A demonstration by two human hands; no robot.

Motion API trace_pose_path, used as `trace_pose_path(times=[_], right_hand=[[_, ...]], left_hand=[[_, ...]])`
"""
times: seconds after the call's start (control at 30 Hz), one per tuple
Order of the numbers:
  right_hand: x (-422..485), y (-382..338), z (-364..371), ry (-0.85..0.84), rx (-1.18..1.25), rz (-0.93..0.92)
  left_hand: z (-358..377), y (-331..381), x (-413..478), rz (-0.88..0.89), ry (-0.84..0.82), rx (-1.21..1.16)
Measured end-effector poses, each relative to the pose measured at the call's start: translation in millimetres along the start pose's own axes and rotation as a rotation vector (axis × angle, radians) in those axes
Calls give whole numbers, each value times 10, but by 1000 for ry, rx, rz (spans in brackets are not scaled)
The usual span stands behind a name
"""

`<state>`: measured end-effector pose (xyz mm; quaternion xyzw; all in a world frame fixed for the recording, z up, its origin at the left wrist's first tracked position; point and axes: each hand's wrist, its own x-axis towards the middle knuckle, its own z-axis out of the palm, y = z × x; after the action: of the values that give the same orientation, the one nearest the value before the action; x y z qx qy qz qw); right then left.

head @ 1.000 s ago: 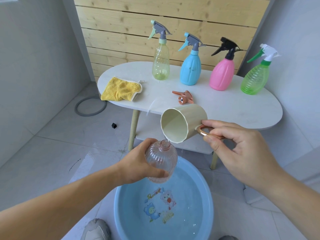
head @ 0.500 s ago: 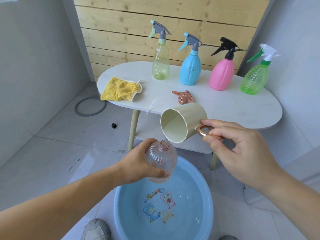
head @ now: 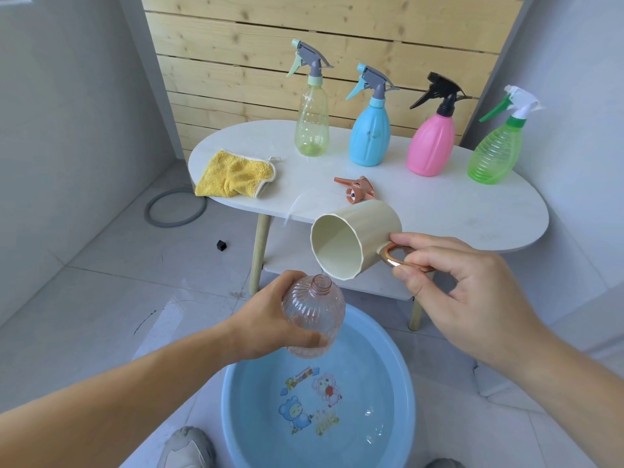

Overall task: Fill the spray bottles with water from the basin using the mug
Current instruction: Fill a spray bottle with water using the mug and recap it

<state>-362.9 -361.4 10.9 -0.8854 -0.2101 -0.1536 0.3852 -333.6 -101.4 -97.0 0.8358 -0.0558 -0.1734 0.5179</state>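
My left hand (head: 270, 324) grips a clear pinkish ribbed bottle (head: 314, 319) with no cap, held over the blue basin (head: 233, 413), which holds water. My right hand (head: 462, 285) pinches the copper handle of a cream mug (head: 354, 239). The mug is tipped on its side, its lip just above the bottle's open neck. The bottle's copper-coloured spray head (head: 356, 192) lies on the white table (head: 472, 217). Standing at the back of the table are a yellow-green bottle (head: 312, 130), a blue bottle (head: 369, 136), a pink bottle (head: 430, 146) and a green bottle (head: 494, 153), each with its sprayer on.
A yellow cloth (head: 233, 175) lies on the table's left end. A grey ring (head: 175, 209) and a small black cube (head: 221, 245) lie on the tiled floor to the left. The table has a lower shelf (head: 293, 255) behind the mug. Grey shoe toes (head: 187, 447) show beside the basin.
The mug has tipped slightly further and lifted a little off the bottle's neck. Both hands and the bottle have stayed nearly where they were.
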Motion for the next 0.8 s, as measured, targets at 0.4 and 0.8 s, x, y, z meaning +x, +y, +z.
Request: trace_pose_path(times=[0.4,0.8], right_hand=[[3,-2,0,4,-7,9],[-6,70,28,13,-26,-1]], left_hand=[[-3,25,-3,1,-2,-7],[3,24,-17,12,-3,6]])
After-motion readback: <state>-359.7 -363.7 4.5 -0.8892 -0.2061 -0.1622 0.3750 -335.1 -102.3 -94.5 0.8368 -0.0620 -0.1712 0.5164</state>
